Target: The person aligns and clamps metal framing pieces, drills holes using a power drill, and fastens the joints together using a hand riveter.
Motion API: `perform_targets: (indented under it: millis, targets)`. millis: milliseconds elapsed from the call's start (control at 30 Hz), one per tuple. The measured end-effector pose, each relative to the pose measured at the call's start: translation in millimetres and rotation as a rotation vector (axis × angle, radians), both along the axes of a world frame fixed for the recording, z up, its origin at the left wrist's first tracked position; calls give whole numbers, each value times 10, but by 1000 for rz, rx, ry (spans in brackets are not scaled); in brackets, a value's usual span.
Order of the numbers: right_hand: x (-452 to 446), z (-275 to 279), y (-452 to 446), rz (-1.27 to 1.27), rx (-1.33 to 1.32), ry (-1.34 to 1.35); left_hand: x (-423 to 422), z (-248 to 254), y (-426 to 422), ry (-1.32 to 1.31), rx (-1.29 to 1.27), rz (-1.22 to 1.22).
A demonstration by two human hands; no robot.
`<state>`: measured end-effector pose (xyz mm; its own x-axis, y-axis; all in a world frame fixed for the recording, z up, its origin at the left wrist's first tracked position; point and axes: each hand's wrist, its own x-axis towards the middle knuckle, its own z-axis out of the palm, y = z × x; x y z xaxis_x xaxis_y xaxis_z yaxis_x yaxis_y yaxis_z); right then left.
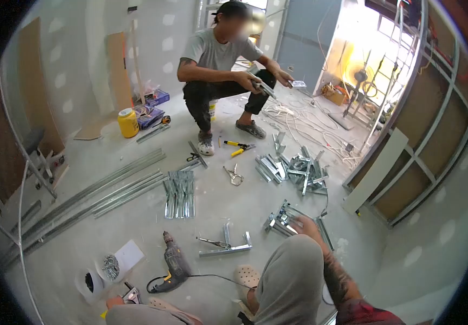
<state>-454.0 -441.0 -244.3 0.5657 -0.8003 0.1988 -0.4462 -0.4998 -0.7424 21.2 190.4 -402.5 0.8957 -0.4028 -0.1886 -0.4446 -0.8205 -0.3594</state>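
Note:
My right hand (307,228) reaches past my right knee to a small stack of cut metal channel pieces (283,218). Its fingertips are at the pieces; whether they grip one is unclear. At the lower left, my left hand (115,303) is partly hidden by my leg, closed on a silver and black metal hand tool (132,294). Between my feet and the stack lies an L-shaped pair of channel pieces (226,251), with locking pliers (212,242) clamped on it. A corded drill (173,265) lies on the floor nearby.
A co-worker (217,65) squats opposite, holding metal pieces. A channel pile (304,170), a neat row of pieces (179,195), more locking pliers (233,175) and snips (240,146) lie between us. Screw tubs (110,266), long studs (98,184) and cables (304,122) surround them.

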Motion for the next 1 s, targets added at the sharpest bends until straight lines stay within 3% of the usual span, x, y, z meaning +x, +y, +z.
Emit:
perform_targets:
  millis: [100,167,233,300,400,500,567,600,633,700,733,833,867,967,1000]
  targets:
    - [727,1817,319,125,-346,-11,174,202,44,85,106,10]
    - [1115,2320,506,327,-288,-85,336,405,117,157,184,33]
    - [1536,2459,730,603,-326,-180,441,823,56,121,171,4]
    - [1862,2467,1073,763,-295,-87,250,1662,-176,-118,-48,-119]
    - [2228,2127,1438,975,-19,-57,45,2931,-839,-304,-187,-124]
    - [2320,1842,1695,1024,229,0,-222,3790,-1497,-481,-546,-227]
    - [2366,1787,1780,1007,547,-79,-502,4125,-1952,-452,-683,-290]
    - [2452,1744,1823,994,596,-145,-653,4229,-2156,-415,-816,-353]
    - [2455,1830,1822,994,594,-151,-802,4302,-2365,-418,-815,-357]
    - [2433,2036,1824,920,840,-214,-1066,4342,-2703,-156,-862,-289]
    - [2464,1958,1832,864,912,-264,-1117,4249,-2803,-153,-859,-362]
    - [2470,1801,1698,696,785,-225,-1233,4028,-2957,-126,-863,-498]
    - [2509,1714,1618,634,690,-68,-1215,3940,-2968,-96,-862,-525]
    - [2313,1758,1510,663,644,42,-1210,3891,-3007,-15,-840,-541]
    - [2440,1316,1541,738,722,-249,-1232,3871,-3031,71,-832,-501]
